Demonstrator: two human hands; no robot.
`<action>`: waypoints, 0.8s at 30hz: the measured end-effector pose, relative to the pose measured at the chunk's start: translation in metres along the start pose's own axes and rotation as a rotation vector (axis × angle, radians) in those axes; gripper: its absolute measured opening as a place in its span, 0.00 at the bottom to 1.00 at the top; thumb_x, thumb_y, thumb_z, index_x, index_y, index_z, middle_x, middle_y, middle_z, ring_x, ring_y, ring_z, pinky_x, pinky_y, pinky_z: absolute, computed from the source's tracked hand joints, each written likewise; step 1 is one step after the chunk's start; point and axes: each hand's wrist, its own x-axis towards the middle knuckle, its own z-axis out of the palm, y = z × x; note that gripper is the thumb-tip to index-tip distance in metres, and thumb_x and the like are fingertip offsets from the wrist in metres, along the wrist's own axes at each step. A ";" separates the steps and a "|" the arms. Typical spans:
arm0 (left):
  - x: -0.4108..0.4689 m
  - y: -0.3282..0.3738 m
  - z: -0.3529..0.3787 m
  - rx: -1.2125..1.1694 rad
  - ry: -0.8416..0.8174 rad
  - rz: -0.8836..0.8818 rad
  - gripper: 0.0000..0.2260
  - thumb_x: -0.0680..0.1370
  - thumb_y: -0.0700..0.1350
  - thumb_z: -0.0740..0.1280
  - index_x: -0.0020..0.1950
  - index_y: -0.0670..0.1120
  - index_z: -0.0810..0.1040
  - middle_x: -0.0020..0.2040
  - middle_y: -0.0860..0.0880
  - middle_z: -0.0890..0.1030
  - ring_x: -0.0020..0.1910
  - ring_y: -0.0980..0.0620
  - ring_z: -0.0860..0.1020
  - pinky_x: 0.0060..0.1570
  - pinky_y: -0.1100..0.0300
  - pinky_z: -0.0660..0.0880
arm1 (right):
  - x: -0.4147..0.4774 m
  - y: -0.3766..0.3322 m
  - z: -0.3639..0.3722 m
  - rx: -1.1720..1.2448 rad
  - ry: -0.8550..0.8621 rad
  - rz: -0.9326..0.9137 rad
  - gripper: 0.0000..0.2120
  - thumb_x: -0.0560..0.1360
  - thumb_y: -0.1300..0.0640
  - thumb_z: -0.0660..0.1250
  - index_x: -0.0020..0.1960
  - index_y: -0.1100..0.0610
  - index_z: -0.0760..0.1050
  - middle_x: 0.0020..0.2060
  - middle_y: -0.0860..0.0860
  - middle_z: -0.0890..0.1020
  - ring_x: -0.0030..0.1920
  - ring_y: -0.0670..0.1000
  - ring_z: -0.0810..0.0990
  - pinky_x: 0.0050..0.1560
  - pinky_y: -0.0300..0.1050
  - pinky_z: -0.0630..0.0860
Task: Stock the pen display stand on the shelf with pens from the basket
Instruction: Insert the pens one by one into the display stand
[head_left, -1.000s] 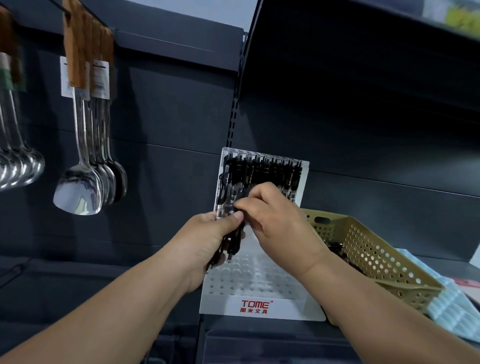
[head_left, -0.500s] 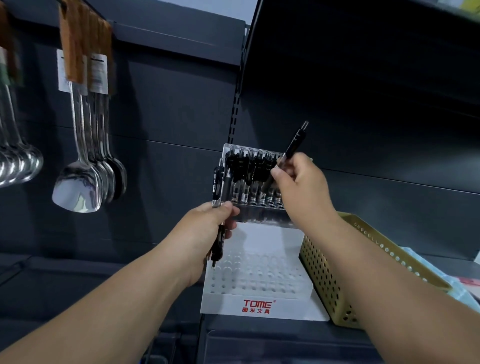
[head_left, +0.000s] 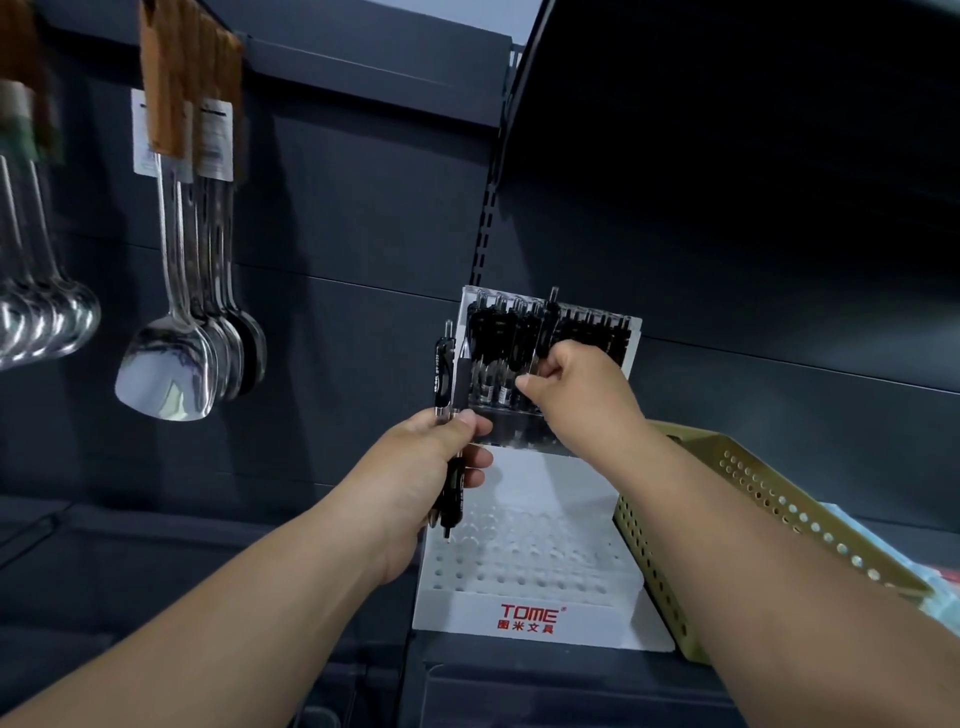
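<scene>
Head view, right hand: The right hand (head_left: 576, 395), centre frame, pinches one black retractable pen (head_left: 546, 332) between the thumb and curled fingers. The pen stands nearly upright, its top poking above the row.
Head view, left hand: The left hand (head_left: 434, 467), just left of centre, grips a small bunch of spare black pens (head_left: 445, 374), fingers wrapped round and thumb pressed on top. There seem to be two, tips down.
Just changed: A second ago both hands met in front of the stand as the right drew one pen from the bunch. Half a second ago that pen was raised and tilted above the back row. Now it is upright and low among the stocked pens (head_left: 597, 332).
Meaning for the task: The pen is probably entering a back-row hole, though the hand hides whether it is seated. The front rows of holes are unfilled, so much stocking remains.
Stand: The white plastic stepped pen display stand (head_left: 524, 551) sits at lower centre.
Basket: The tan perforated plastic basket (head_left: 727, 499) stands just beside the stand's right side, its contents hidden.
Writing: A red "TOME" logo (head_left: 529, 613) sits above red Chinese characters. The print on the barrels and the paper tags (head_left: 213, 140) on the hanging steel spatulas (head_left: 166, 374), upper left, are unreadable.
</scene>
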 end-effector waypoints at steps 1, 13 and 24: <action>-0.001 0.000 0.000 0.002 -0.004 0.000 0.10 0.81 0.50 0.61 0.51 0.49 0.80 0.36 0.51 0.81 0.37 0.54 0.78 0.37 0.58 0.69 | -0.001 0.000 0.001 -0.043 -0.013 0.014 0.11 0.76 0.48 0.68 0.41 0.54 0.72 0.34 0.50 0.77 0.34 0.52 0.76 0.33 0.44 0.70; -0.005 0.001 -0.001 -0.019 -0.031 -0.005 0.09 0.81 0.49 0.62 0.52 0.48 0.80 0.35 0.50 0.80 0.35 0.53 0.77 0.40 0.56 0.72 | -0.017 -0.012 -0.011 -0.019 0.000 0.066 0.13 0.75 0.44 0.68 0.42 0.53 0.75 0.34 0.48 0.80 0.36 0.50 0.79 0.36 0.44 0.74; -0.014 0.007 0.014 -0.022 -0.039 -0.038 0.07 0.81 0.49 0.63 0.46 0.47 0.72 0.31 0.48 0.76 0.27 0.53 0.70 0.28 0.59 0.68 | -0.066 -0.010 -0.016 0.010 0.046 -0.444 0.14 0.79 0.63 0.62 0.61 0.49 0.76 0.46 0.41 0.76 0.46 0.42 0.75 0.48 0.36 0.72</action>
